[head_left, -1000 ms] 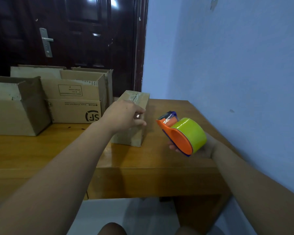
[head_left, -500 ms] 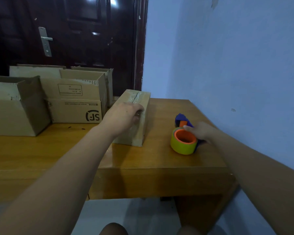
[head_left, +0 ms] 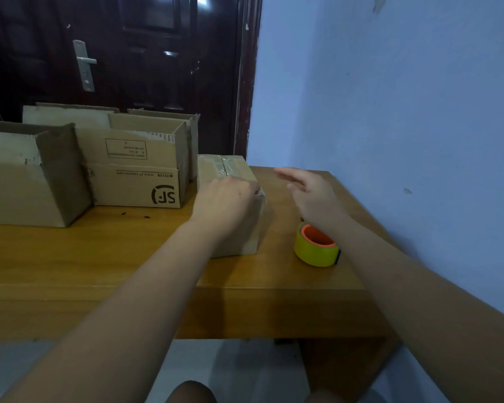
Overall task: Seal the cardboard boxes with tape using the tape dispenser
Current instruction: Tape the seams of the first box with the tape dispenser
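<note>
Box [head_left: 235, 237] on table [head_left: 99, 251], long axis running away from me; my left hand [head_left: 226, 200] grips its top right edge. Right hand [head_left: 310, 191] spread, empty, just beside it. Dispenser [head_left: 316, 248] lies on its side below right wrist, nearer that hand.

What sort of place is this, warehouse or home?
Probably a home or small office room, not a warehouse: a wooden table set against a painted blue wall, a dark panelled door, and only a few boxes.
</note>
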Available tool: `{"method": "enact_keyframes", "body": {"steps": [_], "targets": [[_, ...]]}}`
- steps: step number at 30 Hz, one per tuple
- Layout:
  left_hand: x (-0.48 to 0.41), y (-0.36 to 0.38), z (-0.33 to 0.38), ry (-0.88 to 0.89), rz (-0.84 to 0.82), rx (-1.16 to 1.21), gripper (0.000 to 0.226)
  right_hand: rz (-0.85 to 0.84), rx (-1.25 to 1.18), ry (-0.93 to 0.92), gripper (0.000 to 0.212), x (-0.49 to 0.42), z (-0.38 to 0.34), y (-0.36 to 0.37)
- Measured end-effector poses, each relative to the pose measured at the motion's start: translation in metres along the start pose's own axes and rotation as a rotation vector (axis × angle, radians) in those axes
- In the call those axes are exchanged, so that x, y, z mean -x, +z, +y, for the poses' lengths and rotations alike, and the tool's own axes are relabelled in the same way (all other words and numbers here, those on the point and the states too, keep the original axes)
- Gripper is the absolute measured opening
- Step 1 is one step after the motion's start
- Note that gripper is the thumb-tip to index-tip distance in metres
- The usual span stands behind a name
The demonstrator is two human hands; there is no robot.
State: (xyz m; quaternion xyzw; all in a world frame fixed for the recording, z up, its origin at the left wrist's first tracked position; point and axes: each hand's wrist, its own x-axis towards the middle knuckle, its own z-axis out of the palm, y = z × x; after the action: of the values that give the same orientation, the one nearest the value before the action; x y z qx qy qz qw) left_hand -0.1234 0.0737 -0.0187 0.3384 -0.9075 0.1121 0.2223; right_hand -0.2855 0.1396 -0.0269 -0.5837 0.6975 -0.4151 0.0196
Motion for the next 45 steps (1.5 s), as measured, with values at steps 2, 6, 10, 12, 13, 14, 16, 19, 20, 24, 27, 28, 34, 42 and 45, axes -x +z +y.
{"method": "enact_keyframes", "body": {"steps": [2,6,10,12,13,14,16,19,20,24,27,28,34,42,45], "targets": [[0.0,-0.002,-0.003,0.018,-0.001,0.085,0.03,-0.079,0.016,-0.067,0.042,0.0,-0.01,0.007],[0.008,-0.012,-0.022,0.045,-0.116,0.384,0.048,-0.144,0.039,-0.085,0.043,0.001,-0.008,0.017],[0.026,-0.007,-0.059,-0.168,0.007,0.943,0.031,-0.151,-0.03,-0.066,0.042,0.006,-0.006,0.019],[0.032,0.007,-0.07,-0.256,0.11,1.14,0.027,-0.14,-0.072,-0.058,0.041,0.009,-0.004,0.021],[0.034,0.015,-0.073,-0.279,0.139,1.2,0.031,-0.136,-0.088,-0.05,0.04,0.01,-0.004,0.022],[0.036,0.021,-0.074,-0.289,0.16,1.242,0.035,-0.135,-0.105,-0.048,0.039,0.012,-0.004,0.022],[0.039,0.032,-0.077,-0.277,0.176,1.263,0.041,-0.146,-0.131,-0.054,0.038,0.014,-0.004,0.022],[0.042,0.043,-0.078,-0.201,0.143,1.232,0.038,-0.164,-0.135,-0.065,0.036,0.014,-0.001,0.022],[0.043,0.046,-0.078,-0.181,0.136,1.218,0.036,-0.172,-0.135,-0.074,0.037,0.014,0.0,0.023],[0.044,0.065,-0.079,-0.16,0.222,1.09,0.032,-0.166,-0.107,-0.128,0.037,0.017,0.007,0.029],[0.045,0.076,-0.077,-0.137,0.335,0.933,0.033,-0.136,-0.07,-0.167,0.036,0.02,0.009,0.036],[0.045,0.077,-0.076,-0.126,0.359,0.906,0.035,-0.132,-0.057,-0.17,0.038,0.021,0.01,0.038],[0.044,0.084,-0.071,-0.121,0.462,0.854,0.038,-0.015,-0.039,-0.189,0.04,0.024,0.013,0.054],[0.038,0.097,-0.058,-0.159,0.541,0.819,0.058,0.155,-0.162,-0.191,0.039,0.028,0.016,0.078],[0.037,0.097,-0.059,-0.149,0.536,0.805,0.06,0.245,-0.226,-0.209,0.039,0.028,0.015,0.09]]}}
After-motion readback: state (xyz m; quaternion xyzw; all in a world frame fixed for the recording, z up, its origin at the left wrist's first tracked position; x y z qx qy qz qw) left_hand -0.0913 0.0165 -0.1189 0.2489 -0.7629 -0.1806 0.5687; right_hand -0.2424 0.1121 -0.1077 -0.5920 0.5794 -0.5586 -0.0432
